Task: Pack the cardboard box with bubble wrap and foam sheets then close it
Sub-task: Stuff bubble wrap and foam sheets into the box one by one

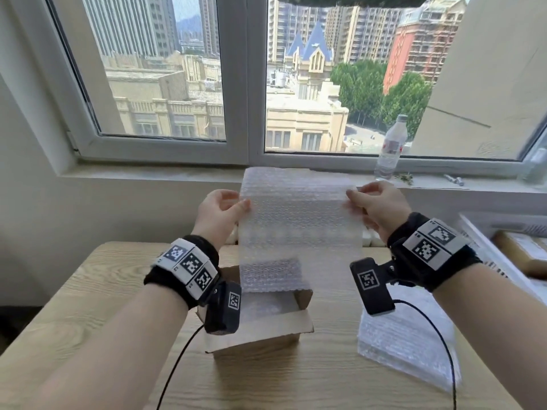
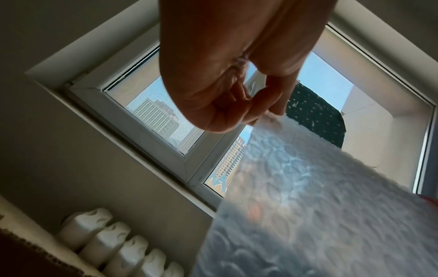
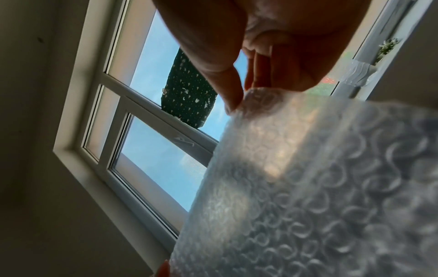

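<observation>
A clear bubble wrap sheet (image 1: 299, 220) hangs upright in the air above an open cardboard box (image 1: 263, 327) on the wooden table (image 1: 74, 321). My left hand (image 1: 220, 207) pinches the sheet's left edge near the top, thumb in front. My right hand (image 1: 374, 202) pinches the right edge at the same height. The sheet's lower end hangs just inside the box mouth. In the left wrist view my left hand (image 2: 263, 112) nips the bubble wrap sheet (image 2: 308, 206) at a corner. The right wrist view has my right hand (image 3: 239, 101) pinching the bubble wrap sheet (image 3: 320, 187) likewise.
A stack of bubble wrap sheets (image 1: 408, 335) lies on the table to the right of the box. A plastic water bottle (image 1: 390, 146) stands on the window sill. White trays and a parcel (image 1: 521, 253) sit at the far right. A radiator (image 2: 106, 247) is below the sill.
</observation>
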Motion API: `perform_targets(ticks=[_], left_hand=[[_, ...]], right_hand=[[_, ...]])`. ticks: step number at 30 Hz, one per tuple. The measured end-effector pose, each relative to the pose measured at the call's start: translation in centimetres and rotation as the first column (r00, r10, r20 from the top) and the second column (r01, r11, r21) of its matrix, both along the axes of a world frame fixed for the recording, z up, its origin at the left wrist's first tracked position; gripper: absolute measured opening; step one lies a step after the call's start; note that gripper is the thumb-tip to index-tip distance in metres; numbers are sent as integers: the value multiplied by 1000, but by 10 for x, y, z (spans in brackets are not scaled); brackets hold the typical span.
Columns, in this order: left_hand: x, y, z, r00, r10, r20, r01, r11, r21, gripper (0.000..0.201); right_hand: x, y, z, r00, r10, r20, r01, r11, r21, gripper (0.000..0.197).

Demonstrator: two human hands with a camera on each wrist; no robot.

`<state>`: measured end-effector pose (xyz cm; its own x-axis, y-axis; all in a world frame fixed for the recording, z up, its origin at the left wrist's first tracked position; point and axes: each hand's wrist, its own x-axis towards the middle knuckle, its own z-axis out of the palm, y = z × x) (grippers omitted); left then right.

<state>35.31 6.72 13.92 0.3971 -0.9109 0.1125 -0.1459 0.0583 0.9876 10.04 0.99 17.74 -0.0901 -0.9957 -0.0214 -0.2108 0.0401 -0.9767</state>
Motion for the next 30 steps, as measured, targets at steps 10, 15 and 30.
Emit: perform_targets(ticks=[10,15,30], left_hand=[[0,2,1,949,11,316,6,999,-52,22],[-1,2,7,944,7,329,-13,1000,15,18],[-8,11,-6,873,-157,-461,241,962,130,18]], right_hand=[[1,11,0,920,207,-334,-269,951,-153,26],[4,10,0,938,207,-280,-257,954,-157,17],[1,16,-10,922,296,249,-341,926,162,14]])
